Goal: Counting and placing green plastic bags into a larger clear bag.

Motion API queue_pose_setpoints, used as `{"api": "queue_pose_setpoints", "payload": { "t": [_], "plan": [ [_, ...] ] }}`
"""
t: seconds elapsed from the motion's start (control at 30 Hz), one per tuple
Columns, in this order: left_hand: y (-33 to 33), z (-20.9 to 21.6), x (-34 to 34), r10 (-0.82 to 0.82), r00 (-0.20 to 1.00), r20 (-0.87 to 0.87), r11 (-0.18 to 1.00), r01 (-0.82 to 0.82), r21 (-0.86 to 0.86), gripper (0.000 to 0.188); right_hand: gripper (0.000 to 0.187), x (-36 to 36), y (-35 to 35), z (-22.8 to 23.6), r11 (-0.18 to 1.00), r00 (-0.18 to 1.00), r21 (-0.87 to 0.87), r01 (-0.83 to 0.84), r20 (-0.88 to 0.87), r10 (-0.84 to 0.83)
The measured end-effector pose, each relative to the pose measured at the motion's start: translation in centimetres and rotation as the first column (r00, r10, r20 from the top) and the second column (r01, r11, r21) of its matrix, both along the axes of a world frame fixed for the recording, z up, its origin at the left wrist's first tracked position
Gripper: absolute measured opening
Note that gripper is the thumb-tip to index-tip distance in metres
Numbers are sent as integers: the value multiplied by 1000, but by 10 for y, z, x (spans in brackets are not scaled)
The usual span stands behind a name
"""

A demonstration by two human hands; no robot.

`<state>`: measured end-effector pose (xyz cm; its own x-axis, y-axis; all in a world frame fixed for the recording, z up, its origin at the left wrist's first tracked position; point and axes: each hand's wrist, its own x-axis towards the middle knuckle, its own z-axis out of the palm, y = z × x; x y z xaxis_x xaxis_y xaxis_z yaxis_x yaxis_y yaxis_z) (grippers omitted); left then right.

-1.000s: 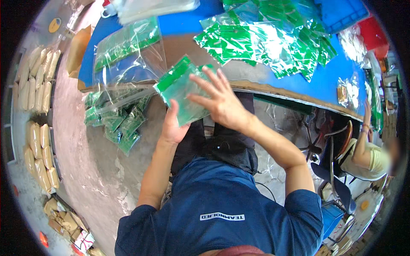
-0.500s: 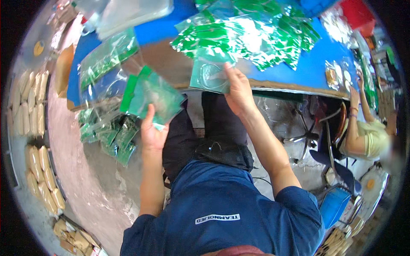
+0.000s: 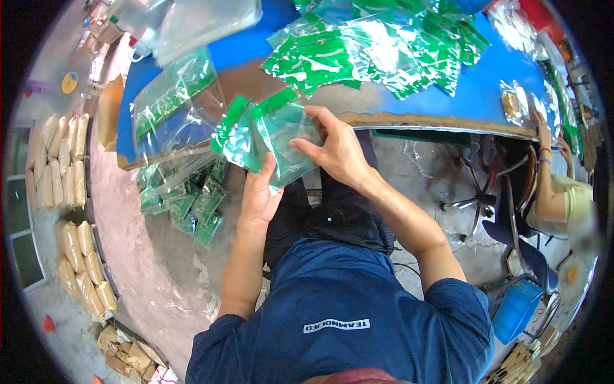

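Presently in hand: two clear packets with green headers, before the near edge of the desk

Item: left hand [image 3: 259,195], palm up, grip pinching the packets' lower edges, thumb in front, the fingers behind mostly hidden
Item: rear packet [image 3: 236,137], tilted, overlapped on its right side by the next
Item: front packet [image 3: 281,137], pale green, header upward and slanting
Item: right hand [image 3: 339,147], at the front packet's right side; grip spread, thumb and forefinger apart; whether it presses the film cannot be told
Item: desk [image 3: 476,99], blue top, brown band along the near edge
Item: large clear bag [image 3: 173,105], with green inside, by the near left corner
Item: stack of clear bags [image 3: 208,29], toward the far left corner
Item: pile of green packets [image 3: 390,48], shiny, from the middle toward the far edge
Item: small clear packages [image 3: 515,105], near the right edge
Item: heap of green packets [image 3: 192,201], below the near left corner; support unclear
Item: co-worker [image 3: 553,198], yellow top, seated beyond the near right corner
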<state>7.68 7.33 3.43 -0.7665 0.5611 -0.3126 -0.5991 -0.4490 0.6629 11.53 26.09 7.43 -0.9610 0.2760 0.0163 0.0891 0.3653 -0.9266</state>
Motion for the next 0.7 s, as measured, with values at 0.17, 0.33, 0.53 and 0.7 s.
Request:
{"api": "queue_pose_setpoints", "payload": {
  "t": [0.17,0.33,0.53,0.7],
  "plan": [
    [0,3,-1,31,999,-13,999,-31,24,48,37,-3,11,-14,902,978,-410,-136,92,189],
    [5,4,1,114,987,-112,990,-122,-66,45,30,0,9,-20,864,985,-489,-118,55,166],
    [14,12,-2,61,996,-68,998,-59,20,43,27,5,12,-21,807,997,-590,24,69,21],
    [-2,1,-14,158,987,18,987,-157,-32,38,20,5,39,-16,674,953,-705,221,9,-304]
  ]
}}
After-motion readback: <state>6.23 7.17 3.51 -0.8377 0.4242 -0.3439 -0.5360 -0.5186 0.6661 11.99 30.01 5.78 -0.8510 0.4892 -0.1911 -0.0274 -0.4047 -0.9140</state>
